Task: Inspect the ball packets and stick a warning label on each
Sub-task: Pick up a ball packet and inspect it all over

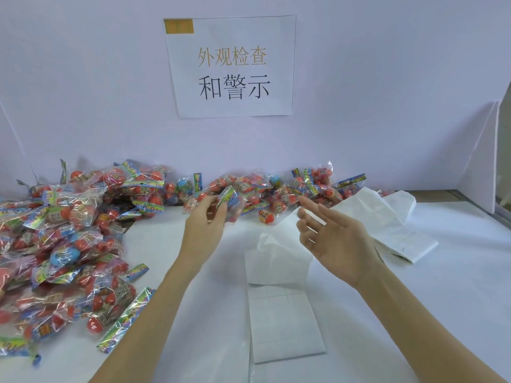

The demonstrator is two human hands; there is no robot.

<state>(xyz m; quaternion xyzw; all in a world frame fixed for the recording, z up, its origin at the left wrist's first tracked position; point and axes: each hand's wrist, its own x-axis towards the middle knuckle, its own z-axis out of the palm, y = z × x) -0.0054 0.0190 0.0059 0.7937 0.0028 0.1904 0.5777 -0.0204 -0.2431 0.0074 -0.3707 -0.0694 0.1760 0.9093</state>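
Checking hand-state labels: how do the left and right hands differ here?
The left hand grips a ball packet, fingers curled round it; the right hand holds nothing, fingers straight and spread. The left reaches further toward the packet pile; the right hovers over the label sheets. Both are bare and raised off the table.

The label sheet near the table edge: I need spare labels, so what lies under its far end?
The label sheet lies on the white table; a folded white paper overlaps its far end. Whether more sheets lie beneath is hidden.
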